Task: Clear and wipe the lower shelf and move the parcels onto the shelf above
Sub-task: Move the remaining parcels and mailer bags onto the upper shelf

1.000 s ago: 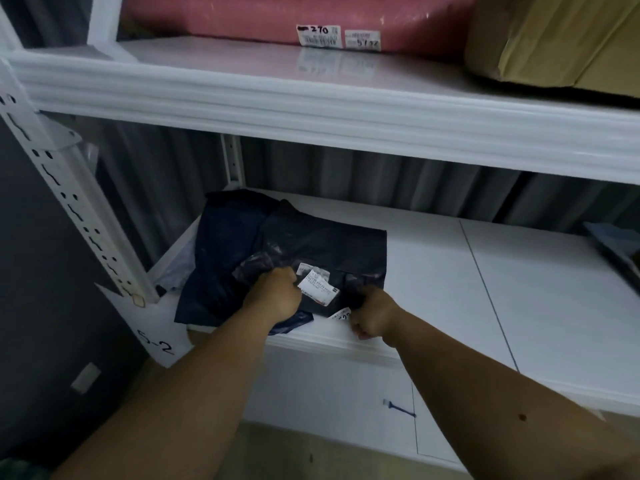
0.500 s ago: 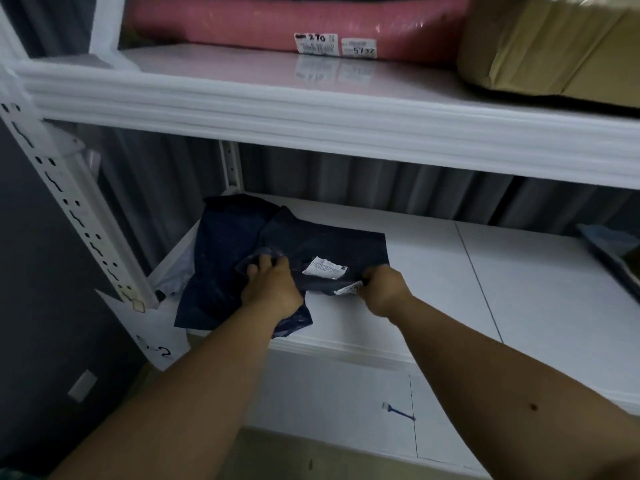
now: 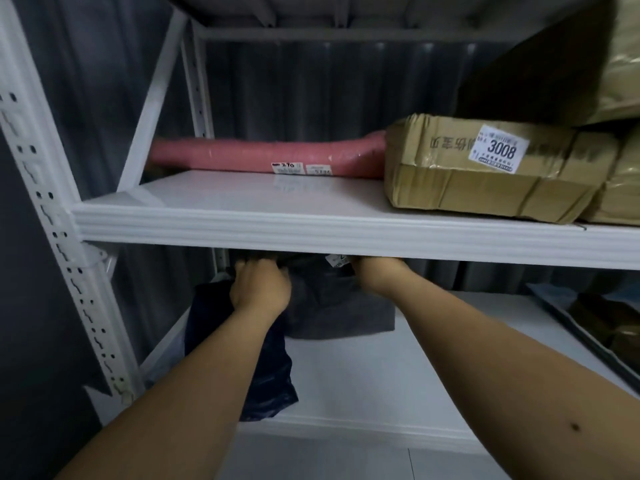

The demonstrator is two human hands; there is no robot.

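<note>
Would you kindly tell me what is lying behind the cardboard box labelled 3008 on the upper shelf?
A long pink wrapped roll runs along the back of the upper shelf, and its right end passes behind the cardboard box. How far it continues is covered by the box.

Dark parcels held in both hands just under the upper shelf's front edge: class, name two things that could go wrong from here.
1. The dark parcels are raised close beneath the upper shelf; they or the right hand might catch on its front edge.
2. One bag hangs loose below the left hand and could slip free.
3. The cardboard box and pink roll limit free space above.
</note>
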